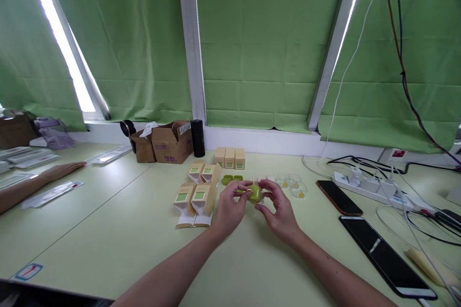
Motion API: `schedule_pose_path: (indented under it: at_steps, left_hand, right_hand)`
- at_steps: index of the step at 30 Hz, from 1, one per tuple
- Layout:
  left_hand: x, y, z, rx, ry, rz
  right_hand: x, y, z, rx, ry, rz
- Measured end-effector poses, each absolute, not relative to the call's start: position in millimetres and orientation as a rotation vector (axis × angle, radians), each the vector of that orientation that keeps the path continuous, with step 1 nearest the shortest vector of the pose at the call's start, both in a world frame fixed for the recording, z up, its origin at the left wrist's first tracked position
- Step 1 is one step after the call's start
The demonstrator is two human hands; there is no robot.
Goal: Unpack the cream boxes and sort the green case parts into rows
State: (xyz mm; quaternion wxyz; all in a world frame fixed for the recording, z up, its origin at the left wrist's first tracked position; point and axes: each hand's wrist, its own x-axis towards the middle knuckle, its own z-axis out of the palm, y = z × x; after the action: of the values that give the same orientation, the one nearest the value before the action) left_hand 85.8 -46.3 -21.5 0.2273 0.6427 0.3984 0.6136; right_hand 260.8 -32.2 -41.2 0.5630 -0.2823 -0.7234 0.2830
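Note:
Between my two hands is a small, rounded, glossy green case (255, 194); its exact kind is not clear. My left hand (230, 205) pinches its left side with thumb and fingers, covering part of it. On the other side my right hand (281, 211) curves thumb and fingers around its right edge. Just behind my left hand sit more green pieces (232, 179). Several clear round plastic cups (298, 190) with yellow spots lie beyond my right hand. Left of my hands stand open kraft-paper boxes (203, 196) with green windows.
Three closed kraft boxes (229, 159) stand at the back. Further left are cardboard boxes (173, 142) and a black cylinder (197, 138). Two phones (387, 254), a power strip (370, 191) and tangled cables occupy the right. Another person's arm (43, 180) rests at far left near flat packets.

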Motion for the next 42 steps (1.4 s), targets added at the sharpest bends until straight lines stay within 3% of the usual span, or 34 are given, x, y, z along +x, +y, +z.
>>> schedule_pose_path:
  at_steps: [8, 32, 42]
  left_hand:
    - [88.5, -56.4, -17.2, 2.320, 1.218, 1.709]
    - [84.7, -55.0, -17.6, 2.258, 1.342, 1.516]
    - [83.2, -45.5, -15.8, 1.611, 1.214, 1.783]
  right_hand:
    - [260.6, -32.9, -43.2, -0.708, -1.802, 0.532]
    - [263.3, -31.5, -41.0, -0.846, -1.871, 0.448]
    - [270.8, -20.7, -44.3, -0.847, -1.799, 0.424]
